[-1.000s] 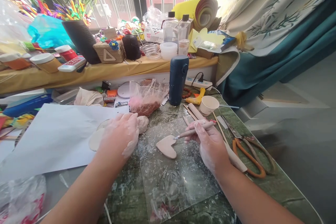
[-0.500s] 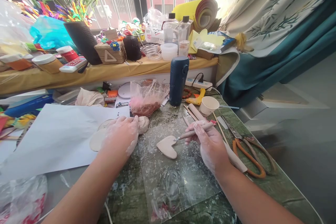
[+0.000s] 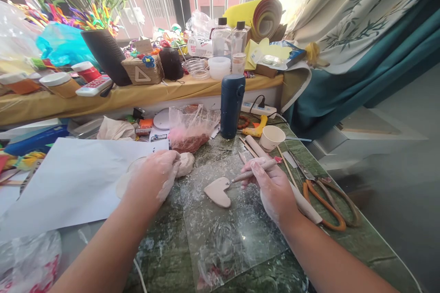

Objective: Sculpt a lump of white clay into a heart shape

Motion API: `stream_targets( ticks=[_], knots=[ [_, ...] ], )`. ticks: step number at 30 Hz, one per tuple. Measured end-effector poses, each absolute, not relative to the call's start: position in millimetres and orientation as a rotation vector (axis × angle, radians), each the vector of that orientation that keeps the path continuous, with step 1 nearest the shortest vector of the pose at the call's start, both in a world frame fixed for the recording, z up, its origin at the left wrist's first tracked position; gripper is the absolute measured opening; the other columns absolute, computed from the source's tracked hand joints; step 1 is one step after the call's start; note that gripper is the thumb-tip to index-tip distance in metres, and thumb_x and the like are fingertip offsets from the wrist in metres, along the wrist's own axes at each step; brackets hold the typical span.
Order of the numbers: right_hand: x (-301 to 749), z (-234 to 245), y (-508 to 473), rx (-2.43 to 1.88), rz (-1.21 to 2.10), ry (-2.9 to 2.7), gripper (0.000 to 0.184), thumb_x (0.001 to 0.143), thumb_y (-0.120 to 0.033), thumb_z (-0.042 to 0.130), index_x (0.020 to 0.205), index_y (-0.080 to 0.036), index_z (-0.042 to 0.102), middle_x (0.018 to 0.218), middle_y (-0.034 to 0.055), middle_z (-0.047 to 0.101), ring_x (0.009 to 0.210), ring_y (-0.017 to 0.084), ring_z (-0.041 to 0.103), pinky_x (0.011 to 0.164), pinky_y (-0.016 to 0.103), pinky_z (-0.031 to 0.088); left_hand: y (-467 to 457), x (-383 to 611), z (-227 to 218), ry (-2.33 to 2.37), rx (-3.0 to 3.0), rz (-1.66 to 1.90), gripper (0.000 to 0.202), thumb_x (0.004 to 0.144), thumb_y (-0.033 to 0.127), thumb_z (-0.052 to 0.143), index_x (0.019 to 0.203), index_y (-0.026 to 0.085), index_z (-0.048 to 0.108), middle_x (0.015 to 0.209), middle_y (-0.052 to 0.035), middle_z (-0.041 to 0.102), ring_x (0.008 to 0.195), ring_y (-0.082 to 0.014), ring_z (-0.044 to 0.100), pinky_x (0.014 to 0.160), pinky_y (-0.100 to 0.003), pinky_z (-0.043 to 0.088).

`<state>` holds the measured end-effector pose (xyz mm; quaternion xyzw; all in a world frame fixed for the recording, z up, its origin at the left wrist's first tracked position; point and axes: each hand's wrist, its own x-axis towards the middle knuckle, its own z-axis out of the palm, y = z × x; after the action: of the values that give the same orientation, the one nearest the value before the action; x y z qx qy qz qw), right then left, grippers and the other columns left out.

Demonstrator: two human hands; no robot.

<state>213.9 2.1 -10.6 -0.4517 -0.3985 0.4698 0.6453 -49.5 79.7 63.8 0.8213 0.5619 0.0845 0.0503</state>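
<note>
A pale clay heart (image 3: 217, 192) lies flat on a clear plastic sheet (image 3: 237, 233) dusted with white bits. My right hand (image 3: 273, 185) is closed around a slim, clay-smeared modeling tool (image 3: 248, 174), held like a pen, its tip at the heart's notch. On the left, my left hand (image 3: 151, 175), coated with white residue, is bent with its fingers curled in beside a lump of clay (image 3: 185, 165). What is between those fingers is hidden. Partly behind this hand, thin pale discs (image 3: 123, 184) lie on white paper (image 3: 82, 178).
Orange-handled scissors (image 3: 325, 203), a pale roller (image 3: 307, 206) and a paper cup (image 3: 272, 137) lie to the right. A dark blue bottle (image 3: 232, 107) stands behind the sheet, next to a plastic bag of reddish material (image 3: 190, 135). Crafts crowd the sill.
My left hand has drawn slightly left from the clay lump, and its fingers have curled in. The right hand and tool stay at the heart's notch. The whole view has shifted slightly.
</note>
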Motion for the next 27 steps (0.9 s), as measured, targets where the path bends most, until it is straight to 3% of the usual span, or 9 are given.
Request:
stream_targets(
  ticks=[7,14,17,23,27],
  knots=[
    [213.5,-9.9,1.0,-1.030,1.076,-0.948,0.029,0.098,-0.047,0.063,0.087,-0.020,0.070,0.081,0.0030,0.068,0.066,0.017,0.067,0.059,0.030,0.059,81.7,-49.0,60.3,1.588,2.478,0.347,0.023,0.095,0.031,0.043,0.082,0.022,0.060,0.088,-0.0051,0.063,0.082,-0.0235,0.059,0.076,-0.036,0.044],
    [211.2,-7.8,-0.2,-1.054,1.042,-1.001,0.029,0.097,-0.046,0.065,0.084,-0.021,0.067,0.085,0.0016,0.066,0.062,0.014,0.065,0.058,0.029,0.058,77.7,-45.6,62.6,1.574,2.525,0.352,0.018,0.090,0.026,0.045,0.072,0.022,0.049,0.076,-0.0016,0.056,0.070,-0.0203,0.054,0.068,-0.033,0.039],
    [213.7,-9.1,-2.2,-1.134,1.023,-1.069,0.029,0.100,-0.046,0.061,0.086,-0.021,0.066,0.083,0.0009,0.065,0.058,0.013,0.061,0.055,0.027,0.053,79.6,-46.1,62.8,1.590,2.529,0.272,0.018,0.087,0.024,0.044,0.071,0.022,0.052,0.075,-0.0026,0.058,0.070,-0.0211,0.055,0.066,-0.033,0.039],
    [219.1,-14.7,-5.1,-1.207,0.912,-1.354,0.028,0.103,-0.041,0.054,0.089,-0.022,0.068,0.092,0.0043,0.066,0.074,0.017,0.061,0.063,0.028,0.050,82.3,-48.4,61.2,1.604,2.515,0.172,0.016,0.083,0.023,0.045,0.074,0.022,0.058,0.079,-0.0035,0.062,0.072,-0.0223,0.057,0.067,-0.034,0.039],
    [218.2,-13.7,-4.8,-1.214,0.915,-1.318,0.028,0.103,-0.041,0.052,0.090,-0.021,0.067,0.089,0.0041,0.064,0.074,0.017,0.060,0.063,0.028,0.049,82.9,-47.4,63.9,1.635,2.451,0.153,0.017,0.081,0.025,0.045,0.073,0.022,0.061,0.078,-0.0041,0.063,0.074,-0.0239,0.058,0.069,-0.035,0.040]
  ],
)
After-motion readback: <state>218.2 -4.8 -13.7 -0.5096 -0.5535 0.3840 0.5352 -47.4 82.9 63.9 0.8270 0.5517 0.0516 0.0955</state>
